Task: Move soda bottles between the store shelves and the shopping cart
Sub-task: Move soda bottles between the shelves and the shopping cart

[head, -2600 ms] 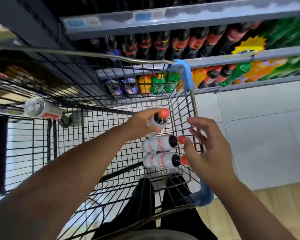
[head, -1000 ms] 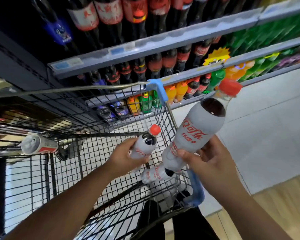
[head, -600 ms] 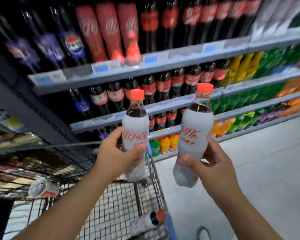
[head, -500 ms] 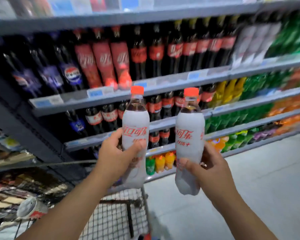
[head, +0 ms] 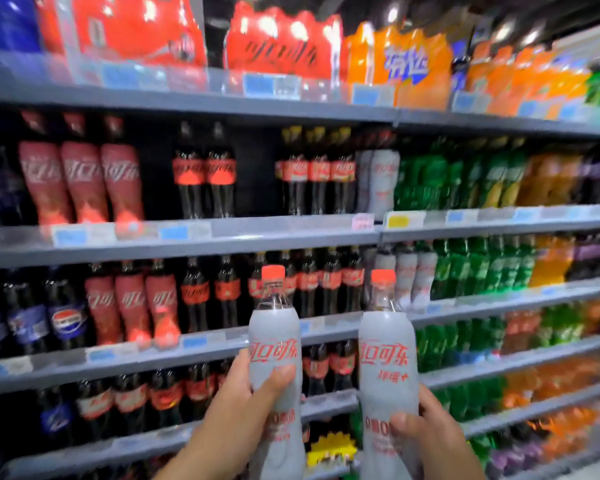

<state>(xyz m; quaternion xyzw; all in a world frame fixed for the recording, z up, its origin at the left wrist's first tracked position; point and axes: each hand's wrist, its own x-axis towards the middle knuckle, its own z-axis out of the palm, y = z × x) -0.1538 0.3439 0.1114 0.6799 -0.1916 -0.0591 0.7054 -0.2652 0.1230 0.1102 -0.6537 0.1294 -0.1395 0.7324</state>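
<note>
I hold two white-sleeved cola bottles with orange-red caps upright in front of the store shelves [head: 222, 237]. My left hand [head: 236, 407] grips the left white bottle [head: 274, 344] around its lower body. My right hand [head: 426, 431] grips the right white bottle [head: 385, 351] from the right side. Matching white-sleeved bottles stand on the shelves: one group [head: 378, 181] on the second shelf, another [head: 409, 271] on the third shelf, just above and behind the right bottle. The shopping cart is out of view.
The shelves are packed: red multipacks [head: 274, 43] and orange multipacks [head: 399, 60] on top, red-labelled cola bottles [head: 312, 174], pink bottles [head: 80, 178], green bottles [head: 465, 174], orange bottles [head: 551, 174] and blue-labelled Pepsi bottles [head: 63, 317] lower down.
Both hands took white bottles out of the cart and lifted them. My view swung up from the cart to the shelves, and the cart has dropped out of sight.
</note>
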